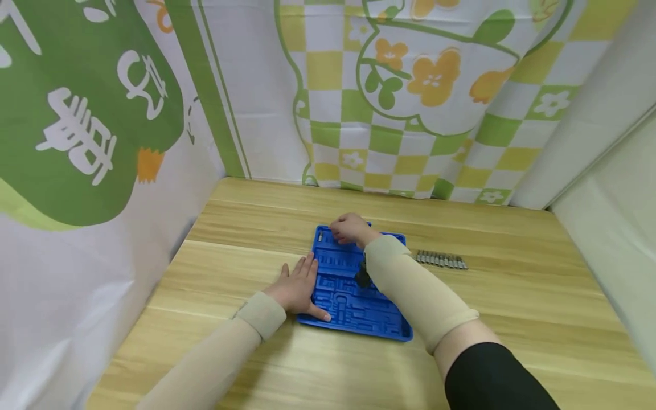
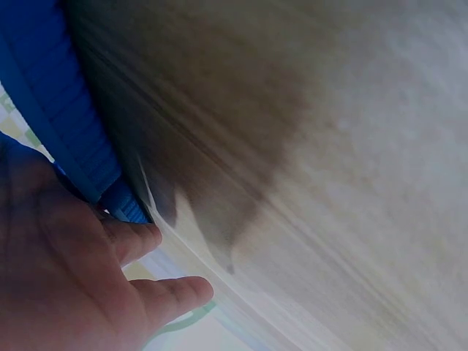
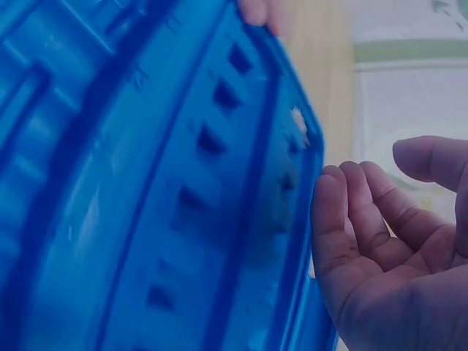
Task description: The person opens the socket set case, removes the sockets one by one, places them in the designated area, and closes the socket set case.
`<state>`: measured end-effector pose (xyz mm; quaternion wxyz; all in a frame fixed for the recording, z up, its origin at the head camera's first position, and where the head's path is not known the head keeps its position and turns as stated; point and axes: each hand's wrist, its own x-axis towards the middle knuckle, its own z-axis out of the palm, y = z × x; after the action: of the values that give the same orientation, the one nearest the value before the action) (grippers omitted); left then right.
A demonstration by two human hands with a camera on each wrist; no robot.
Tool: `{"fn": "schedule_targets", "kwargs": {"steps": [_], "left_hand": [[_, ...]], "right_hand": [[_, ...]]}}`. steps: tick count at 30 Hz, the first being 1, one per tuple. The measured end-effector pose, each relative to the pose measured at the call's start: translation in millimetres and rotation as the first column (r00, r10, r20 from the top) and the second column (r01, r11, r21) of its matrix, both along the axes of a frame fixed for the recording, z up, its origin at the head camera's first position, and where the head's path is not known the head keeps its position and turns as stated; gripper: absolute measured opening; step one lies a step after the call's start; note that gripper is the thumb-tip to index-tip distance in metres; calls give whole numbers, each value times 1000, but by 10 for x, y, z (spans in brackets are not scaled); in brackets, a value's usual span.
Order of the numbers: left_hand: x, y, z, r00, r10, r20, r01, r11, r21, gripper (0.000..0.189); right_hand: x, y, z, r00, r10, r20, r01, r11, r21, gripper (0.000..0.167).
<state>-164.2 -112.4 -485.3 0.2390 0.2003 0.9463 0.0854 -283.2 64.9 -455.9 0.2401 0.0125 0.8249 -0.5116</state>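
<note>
A blue molded plastic tool case lies opened flat, its shaped recesses facing up. My left hand rests spread along its left side, thumb over the near left corner; in the left wrist view, two fingers extend beside the blue edge. My right hand is over the far edge of the case. The right wrist view shows that hand's fingers loosely bent, thumb apart, nothing visible between them. A small light-colored bit sits in the far left recess. The right forearm hides part of the case.
A row of several small metal bits lies on the wooden table right of the case. Below the right wrist is a dark object whose kind is unclear. Patterned cloth hangs behind the table and on the left.
</note>
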Motion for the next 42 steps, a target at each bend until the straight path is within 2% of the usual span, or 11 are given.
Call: {"fn": "schedule_targets", "kwargs": {"steps": [8, 16, 20, 26, 29, 36, 38, 42], "left_hand": [[9, 7, -26, 1000, 3, -17, -3, 1000, -2, 136], [-1, 3, -8, 1000, -11, -16, 11, 1000, -13, 137], [-13, 15, -16, 1000, -15, -12, 15, 1000, -19, 137], [-18, -6, -19, 1000, -18, -9, 18, 1000, -19, 136], [-23, -23, -27, 1000, -10, -9, 10, 1000, -19, 135], [-8, -20, -44, 1000, -5, 11, 5, 1000, -8, 136], [-9, -16, -43, 1000, -5, 8, 6, 1000, -9, 137], [-24, -17, -28, 1000, -3, 0, 3, 1000, -12, 137]], "right_hand": [[-62, -221, -135, 999, -33, 16, 32, 997, 73, 37], [-155, -247, -238, 999, -41, 35, 36, 991, 128, 33], [-162, -270, -250, 1000, 23, -4, -21, 973, 229, 28], [-100, -355, -235, 990, 120, -70, -88, 931, 354, 36], [-71, -379, -225, 985, 148, -91, -107, 929, 354, 38], [-40, -342, -266, 985, 131, -110, -89, 940, 328, 32], [-35, -332, -286, 985, 106, -133, -62, 952, 300, 27], [-14, -349, -305, 981, 27, -193, 9, 983, 183, 16]]}}
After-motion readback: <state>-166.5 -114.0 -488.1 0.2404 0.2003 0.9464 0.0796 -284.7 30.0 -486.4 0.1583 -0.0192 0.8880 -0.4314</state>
